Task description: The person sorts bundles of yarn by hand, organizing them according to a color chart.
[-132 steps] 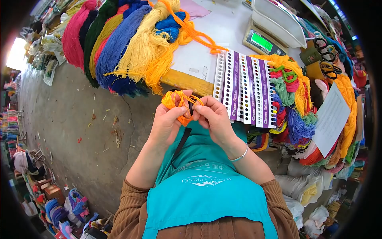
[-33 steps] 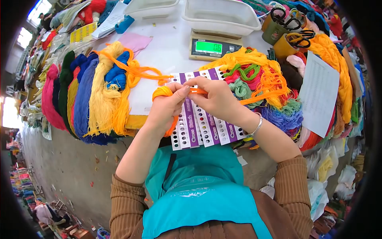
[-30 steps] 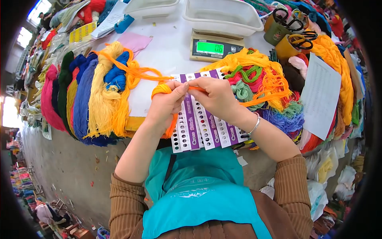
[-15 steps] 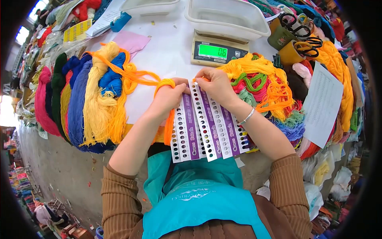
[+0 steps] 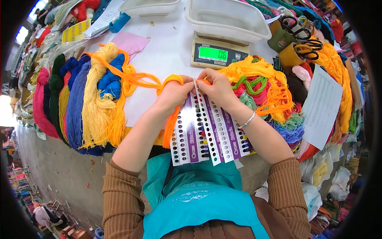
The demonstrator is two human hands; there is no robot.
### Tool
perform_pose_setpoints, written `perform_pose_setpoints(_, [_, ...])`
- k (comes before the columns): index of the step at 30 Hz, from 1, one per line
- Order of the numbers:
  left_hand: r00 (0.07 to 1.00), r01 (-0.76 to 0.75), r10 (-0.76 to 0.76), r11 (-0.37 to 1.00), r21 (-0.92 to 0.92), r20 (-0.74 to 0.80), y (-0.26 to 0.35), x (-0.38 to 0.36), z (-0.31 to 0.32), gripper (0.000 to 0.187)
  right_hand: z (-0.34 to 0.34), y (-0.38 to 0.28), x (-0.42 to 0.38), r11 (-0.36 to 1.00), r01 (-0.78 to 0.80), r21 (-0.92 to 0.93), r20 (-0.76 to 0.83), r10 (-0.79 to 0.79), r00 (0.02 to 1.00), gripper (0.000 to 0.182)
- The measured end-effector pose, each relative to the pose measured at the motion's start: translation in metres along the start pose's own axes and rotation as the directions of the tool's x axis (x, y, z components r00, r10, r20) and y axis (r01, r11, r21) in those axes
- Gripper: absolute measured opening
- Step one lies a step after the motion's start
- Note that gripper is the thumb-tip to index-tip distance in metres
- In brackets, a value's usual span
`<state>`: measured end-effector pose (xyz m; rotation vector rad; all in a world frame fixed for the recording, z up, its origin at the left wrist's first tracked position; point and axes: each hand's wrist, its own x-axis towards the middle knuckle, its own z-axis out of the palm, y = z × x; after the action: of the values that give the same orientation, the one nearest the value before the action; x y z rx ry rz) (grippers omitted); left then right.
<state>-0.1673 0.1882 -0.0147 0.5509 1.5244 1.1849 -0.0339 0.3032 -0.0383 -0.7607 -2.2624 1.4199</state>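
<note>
Several white-and-purple punched thread cards (image 5: 192, 135) hang in a fan between my hands, over the table's near edge. My left hand (image 5: 176, 91) is closed on the upper left of the cards, with orange thread (image 5: 170, 123) looped round it and trailing down. The same orange thread runs left to skeins on the table. My right hand (image 5: 216, 87) pinches the top of the cards near a corner, a bit of orange thread at its fingertips. Short coloured threads show in some of the card holes.
Coloured skeins (image 5: 93, 99) lie at the left, and a tangled thread pile (image 5: 264, 89) at the right. Behind are a scale (image 5: 217, 53) reading 0.6 and a white tray (image 5: 227, 34). Scissors stand in a yellow cup (image 5: 289, 55); a printed sheet (image 5: 323, 107) lies beside it.
The cards have shifted and turned slightly, and the front ones are spread differently. My right hand's fingers have moved a little at the card tops. The orange loop sits wider round my left hand.
</note>
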Motion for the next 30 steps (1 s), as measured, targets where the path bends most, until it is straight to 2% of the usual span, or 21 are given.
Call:
perform_pose_setpoints(1, [1.000,-0.002,0.002,1.000,0.000,0.000,-0.003,0.003,0.001,0.020,-0.001,0.000,0.001,1.000,-0.003,0.012,0.007,0.003,1.000,0.013])
perform_pose_setpoints(3, [0.996,-0.067,0.076,0.987,0.148,-0.055,-0.006,0.006,0.003,0.017,-0.003,-0.002,0.003,1.000,-0.006,0.023,0.014,0.006,1.000,0.015])
perform_pose_setpoints(5, [0.994,-0.073,0.086,0.981,0.182,-0.069,-0.007,0.004,0.002,0.017,-0.007,-0.006,0.007,0.997,-0.049,0.056,0.174,0.039,0.984,0.015])
perform_pose_setpoints(7, [0.992,-0.076,0.096,0.973,0.216,-0.085,-0.005,-0.002,-0.003,0.017,-0.007,-0.010,0.011,0.996,-0.079,0.052,0.200,0.067,0.977,0.016])
perform_pose_setpoints(9, [0.979,-0.071,0.128,0.943,0.326,-0.157,-0.001,-0.010,-0.016,0.017,-0.009,-0.015,0.011,0.993,-0.106,0.050,0.228,0.092,0.969,0.016])
perform_pose_setpoints(11, [0.970,-0.085,0.142,0.960,0.267,-0.200,-0.005,-0.013,-0.026,0.018,-0.011,-0.019,0.010,0.980,-0.175,0.096,0.229,0.150,0.962,0.018])
perform_pose_setpoints(13, [0.987,-0.051,0.043,0.998,-0.045,-0.158,0.000,-0.024,-0.029,0.019,-0.009,-0.016,0.010,0.982,-0.156,0.107,0.227,0.129,0.965,0.020])
perform_pose_setpoints(15, [0.989,-0.036,0.023,0.995,-0.094,-0.144,0.007,-0.030,-0.025,0.017,-0.008,-0.017,0.010,0.984,-0.136,0.115,0.220,0.108,0.969,0.022])
perform_pose_setpoints(17, [0.996,0.003,-0.020,0.981,-0.194,-0.082,0.007,-0.029,-0.024,0.016,-0.010,-0.020,0.009,0.993,-0.118,0.002,0.189,0.116,0.975,0.031])
perform_pose_setpoints(21, [0.998,0.037,-0.048,0.960,-0.276,-0.032,0.004,-0.028,-0.023,0.014,-0.009,-0.020,0.009,0.992,-0.092,-0.089,0.214,0.109,0.971,0.034])
perform_pose_setpoints(23, [0.992,0.048,-0.010,0.952,-0.302,0.127,0.007,-0.035,-0.018,0.011,-0.005,-0.016,0.010,0.990,-0.031,-0.139,0.197,0.058,0.979,0.033])
perform_pose_setpoints(24, [0.992,0.048,-0.010,0.952,-0.302,0.127,0.007,-0.035,-0.016,0.011,-0.005,-0.016,0.010,0.990,-0.031,-0.138,0.198,0.058,0.979,0.033])
perform_pose_setpoints(26, [0.978,0.108,-0.036,0.929,-0.353,0.204,0.005,-0.035,-0.014,0.011,-0.005,-0.019,0.011,0.994,-0.084,-0.073,0.253,0.099,0.962,0.032])
perform_pose_setpoints(27, [0.978,0.108,-0.036,0.929,-0.353,0.204,0.002,-0.031,-0.015,0.011,-0.008,-0.021,0.011,0.994,-0.084,-0.073,0.252,0.100,0.962,0.032])
perform_pose_setpoints(29, [0.987,0.093,-0.052,0.955,-0.282,0.150,-0.003,-0.019,-0.016,0.016,-0.014,-0.024,0.011,0.967,-0.220,0.125,0.351,0.165,0.922,0.033])
perform_pose_setpoints(30, [0.987,0.094,-0.052,0.955,-0.283,0.151,-0.005,-0.016,-0.011,0.016,-0.015,-0.021,0.011,0.967,-0.221,0.124,0.350,0.166,0.922,0.033])
